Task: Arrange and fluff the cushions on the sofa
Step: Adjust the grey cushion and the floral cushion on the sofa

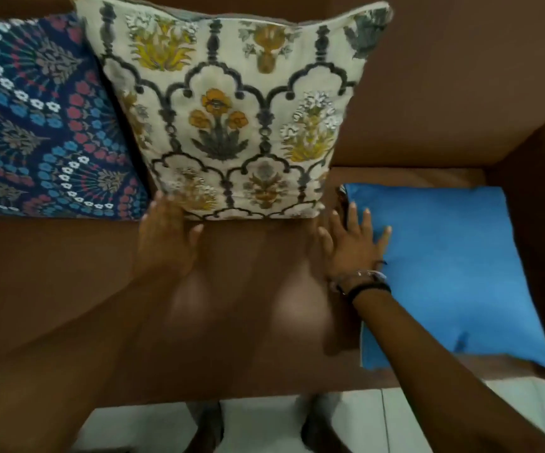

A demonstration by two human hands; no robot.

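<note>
Presently, status by item:

Cream cushion (232, 109): stands upright against the far backrest of the sofa (444, 93), mid-seat, its lower edge on the seat. Judged to be set on display, propped so the floral face looks out into the room.

Left hand (166, 237): flat, fingers together, at the cushion's lower left corner. Grip open, nothing held; contact with the corner is likely, but motion blur prevents certainty. Purpose appears to be squaring that corner.

Right hand (353, 243): fingers spread, just below the cushion's lower right corner and overlapping the near-left edge of the blue cushion (444, 273). Grip open, holding nothing. Bracelets sit on the wrist.

Patterned navy cushion (35, 119): leans upright to the left, its right edge tucked behind the cream one. Appears already placed.

Blue cushion: lies flat on the seat at right, near the armrest. Judged the remaining item to stand and plump.

Obstructions: none between the right hand and the blue cushion.

Floor (428, 416): pale tiles nearest the viewer; the person's feet show there.
</note>
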